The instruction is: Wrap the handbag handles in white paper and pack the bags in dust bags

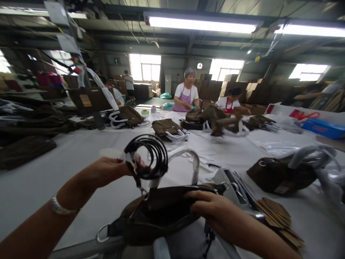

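Observation:
My left hand [111, 172] pinches a coiled black strap [163, 160] with a metal clasp, held up over the left end of a dark olive handbag [142, 232]. The bag's zippered top gapes open in front of me, and its inside is dark. My right hand [211, 208] grips the right side of the opening, fingers over the rim. A handle [195, 163] in pale wrapping arches up behind the opening. Metal rings show at both ends of the bag.
Another olive bag [283, 176] with plastic-wrapped handles lies to the right, near a stack of brown tags [275, 212]. More bags [167, 127] stand along the white table [78, 154]. Co-workers [185, 95] are across it. A blue box [323, 128] sits at the far right.

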